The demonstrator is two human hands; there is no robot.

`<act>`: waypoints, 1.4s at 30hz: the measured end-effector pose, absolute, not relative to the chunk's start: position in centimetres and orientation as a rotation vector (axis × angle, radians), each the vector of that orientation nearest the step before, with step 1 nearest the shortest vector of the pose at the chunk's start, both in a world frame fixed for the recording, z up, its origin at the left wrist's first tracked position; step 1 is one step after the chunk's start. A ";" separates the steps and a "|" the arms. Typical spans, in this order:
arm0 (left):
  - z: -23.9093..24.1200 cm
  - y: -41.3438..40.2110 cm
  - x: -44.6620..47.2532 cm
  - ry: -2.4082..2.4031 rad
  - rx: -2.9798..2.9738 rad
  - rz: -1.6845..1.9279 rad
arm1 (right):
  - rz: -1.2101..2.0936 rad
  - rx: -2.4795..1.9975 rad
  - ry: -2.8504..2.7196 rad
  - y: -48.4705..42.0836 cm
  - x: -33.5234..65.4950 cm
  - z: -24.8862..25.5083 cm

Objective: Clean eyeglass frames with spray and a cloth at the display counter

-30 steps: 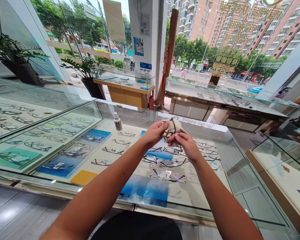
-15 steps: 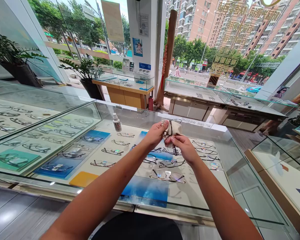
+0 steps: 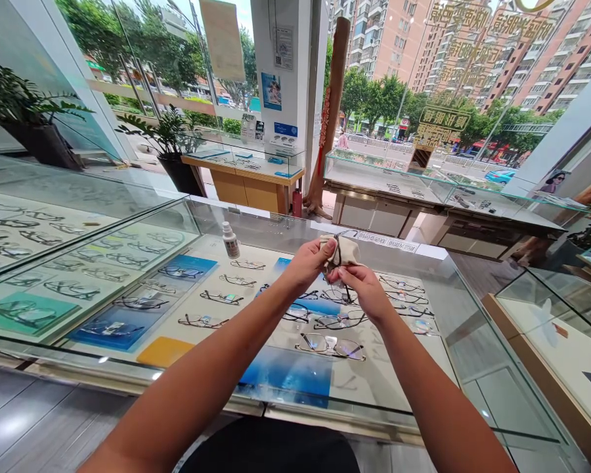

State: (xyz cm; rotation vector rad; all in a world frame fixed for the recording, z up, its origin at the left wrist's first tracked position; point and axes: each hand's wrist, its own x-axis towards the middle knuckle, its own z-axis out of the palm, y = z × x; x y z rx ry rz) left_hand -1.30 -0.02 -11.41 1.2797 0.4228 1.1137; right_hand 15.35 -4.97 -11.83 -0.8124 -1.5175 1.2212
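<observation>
Above the glass counter, my left hand [image 3: 311, 257] pinches a cream cloth [image 3: 349, 252] folded around a pair of glasses [image 3: 338, 248]. Only parts of the dark frame show; the lenses are mostly covered by the cloth and fingers. My right hand [image 3: 363, 286] is closed just below and to the right, its thumb and fingers pinching the glasses and the cloth's lower edge. A small white spray bottle [image 3: 231, 242] stands upright on the counter, left of my hands.
Beneath the glass top of the display counter [image 3: 276, 226] lie several eyeglasses, among them a thin-rimmed pair [image 3: 329, 346] near the front. An orange card [image 3: 165, 353] lies at front left. Further showcases [image 3: 246, 187] and potted plants [image 3: 175, 154] stand behind.
Both hands stay almost in place, with a small shift of the cloth and glasses to the right. The spray bottle has not moved.
</observation>
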 end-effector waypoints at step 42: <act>-11.0 -1.0 -2.7 0.797 2.388 1.701 | 1.479 -0.735 -1.176 -5.9 18.1 -9.1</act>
